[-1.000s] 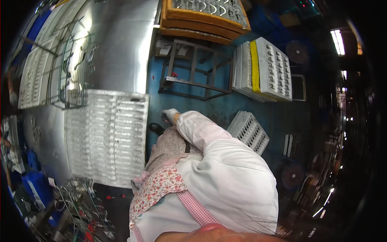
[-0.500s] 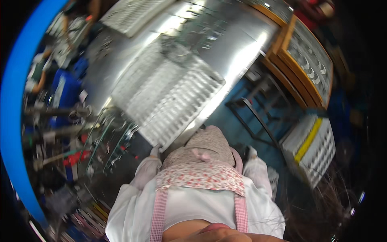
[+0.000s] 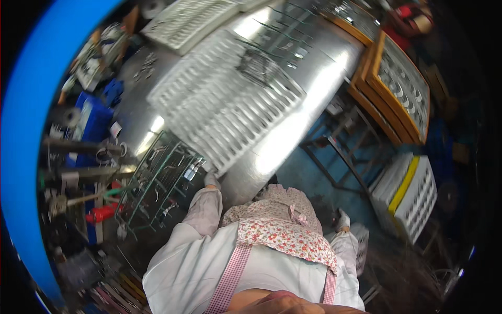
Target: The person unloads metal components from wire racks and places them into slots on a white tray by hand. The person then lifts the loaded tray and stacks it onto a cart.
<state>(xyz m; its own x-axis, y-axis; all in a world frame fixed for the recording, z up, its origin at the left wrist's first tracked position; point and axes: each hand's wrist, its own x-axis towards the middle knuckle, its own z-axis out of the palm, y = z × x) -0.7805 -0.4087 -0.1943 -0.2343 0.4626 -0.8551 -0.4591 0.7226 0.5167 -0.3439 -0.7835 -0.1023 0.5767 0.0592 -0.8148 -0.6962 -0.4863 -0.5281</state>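
Observation:
My left hand [image 3: 210, 178], in a pale glove, is closed at the near corner of a white ribbed tray [image 3: 225, 104]. The tray lies slantwise over the steel table and is smeared by motion. A small dark wire basket [image 3: 260, 67] sits at its far right side. Close to my left hand stands a green wire rack [image 3: 151, 180] with shiny metal pieces in it. My right hand [image 3: 343, 220], also gloved, hangs low beside my apron, away from the table. Its fingers are too small and blurred to read.
Another ribbed tray [image 3: 191, 23] lies farther up the steel table [image 3: 285, 141]. Wooden-framed trays [image 3: 400, 83] with crescent-shaped metal pieces stand at the right, above a metal stand [image 3: 340, 162]. White trays [image 3: 405, 196] with a yellow strip are stacked nearby. Blue bins [image 3: 91, 123] are at the left.
The whole view has shifted as my head and body turned. In the picture, my left hand and the ribbed tray are farther up and right. My right hand sits lower and farther right.

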